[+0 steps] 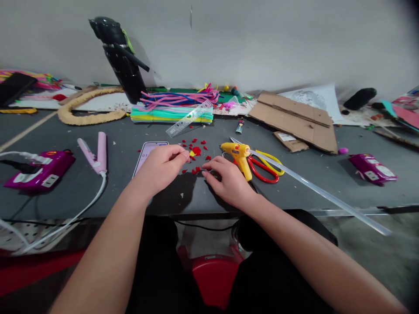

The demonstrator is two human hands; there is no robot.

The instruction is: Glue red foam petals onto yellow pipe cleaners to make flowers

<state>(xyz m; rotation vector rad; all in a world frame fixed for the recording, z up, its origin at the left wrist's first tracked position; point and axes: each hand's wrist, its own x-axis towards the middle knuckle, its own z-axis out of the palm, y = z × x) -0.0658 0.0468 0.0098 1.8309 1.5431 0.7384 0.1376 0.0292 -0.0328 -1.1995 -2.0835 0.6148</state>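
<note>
A: What is held by the left hand [163, 168]?

B: A small red and yellow scrap piece [195, 151] is pinched between the closed fingers [183, 155] of that hand, just left of the yellow hot-glue gun [240, 156] on the dark grey counter [137, 196]. What the scrap is made of cannot be told.

A: And the right hand [229, 181]?

B: It is laid palm down just in front of the glue gun, fingers bent and loosely spread, the tips pressed to the counter. Whether anything is gripped beneath them cannot be told.

A: What is scattered nearby?

B: Small red cut fragments [196, 170] are strewn left of the glue gun, between both hands. Red and yellow handled scissors [265, 168] are lying just right of the gun, touching it, and a long clear glue stick [321, 192] is seen running from its back past the counter edge. A white-cased smartphone [147, 155] is partly covered by the left hand, further left of the gun.
</note>
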